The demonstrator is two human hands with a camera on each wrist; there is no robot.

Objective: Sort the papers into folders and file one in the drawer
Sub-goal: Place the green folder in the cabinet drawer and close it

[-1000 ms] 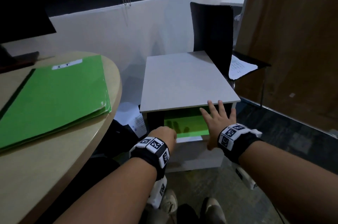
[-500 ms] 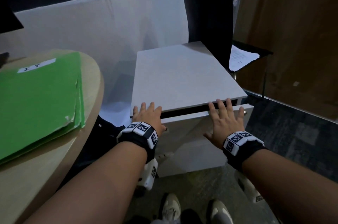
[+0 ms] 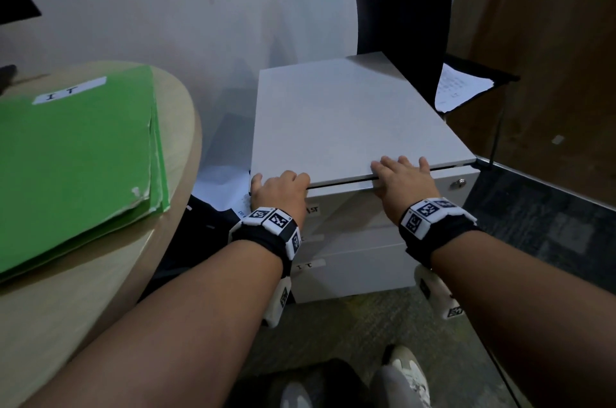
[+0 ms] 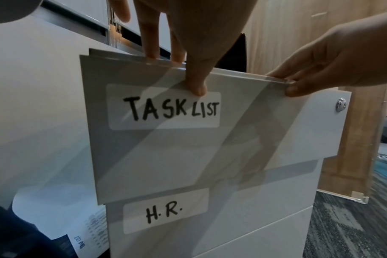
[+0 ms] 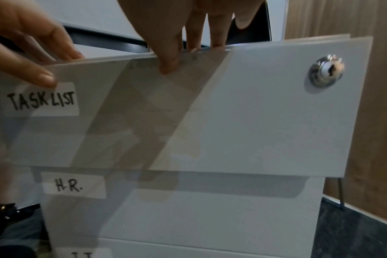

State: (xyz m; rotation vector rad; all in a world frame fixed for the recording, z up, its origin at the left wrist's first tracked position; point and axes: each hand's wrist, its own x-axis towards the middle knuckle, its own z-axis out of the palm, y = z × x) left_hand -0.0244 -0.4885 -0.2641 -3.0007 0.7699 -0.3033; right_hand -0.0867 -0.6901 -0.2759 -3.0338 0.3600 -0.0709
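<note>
A white drawer cabinet [image 3: 350, 117] stands beside the round table. Its top drawer [image 3: 350, 202], labelled TASK LIST [image 4: 163, 108], sits almost shut, with a thin dark gap under the cabinet top. My left hand [image 3: 278, 189] presses the drawer's left part, its thumb [image 4: 196, 87] flat on the front. My right hand [image 3: 403, 182] presses the right part, with its fingers lying over the cabinet's top edge and its thumb [image 5: 168, 66] on the front. What the drawer holds is hidden. A green folder [image 3: 76, 154] labelled IT lies on the table [image 3: 66, 307].
Below are drawers labelled H.R. [image 4: 163, 211] and IT [image 3: 308, 265]. A key lock [image 5: 325, 73] sits at the top drawer's right. A black chair [image 3: 400, 7] with a sheet of paper [image 3: 460, 90] stands behind the cabinet. Loose papers [image 3: 220, 187] lie beside it, and a wooden panel [image 3: 550, 57] rises at the right.
The top drawer was open with a green folder inside; both hands have pushed it in until nearly shut. The folder has gone out of sight.
</note>
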